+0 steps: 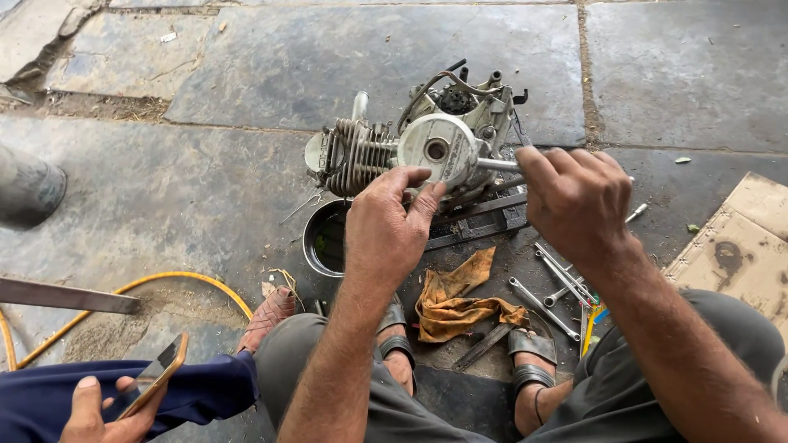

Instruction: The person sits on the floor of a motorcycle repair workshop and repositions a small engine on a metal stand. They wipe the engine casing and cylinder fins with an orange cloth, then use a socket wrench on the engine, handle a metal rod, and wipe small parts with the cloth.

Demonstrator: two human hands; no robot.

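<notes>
- We see a small engine (427,143), silver with cooling fins on its left side, sitting on a dark metal stand (480,221) on the stone floor (164,197).
- Our left hand (386,230) rests against the round side cover of the engine, fingers loosely spread, the grip pinching nothing.
- Our right hand (574,201) is closed around a metal tool handle (497,164) that points into the centre of that round cover; the grip is pressed together on the handle.
- At the right edge lies a flat sheet of brown cardboard (739,246), stained dark in one spot.
- A round dark metal bowl (316,238) sits just left of the stand; what is inside we cannot tell beyond something dark and greenish.
- An orange rag (455,299) lies crumpled between our sandalled feet, with several wrenches (558,283) just to its right.
- A yellow hose (164,283) curves across the floor at the left.
- At bottom left, another person's hand (94,410) holds a phone (156,373) over a blue sleeve.
</notes>
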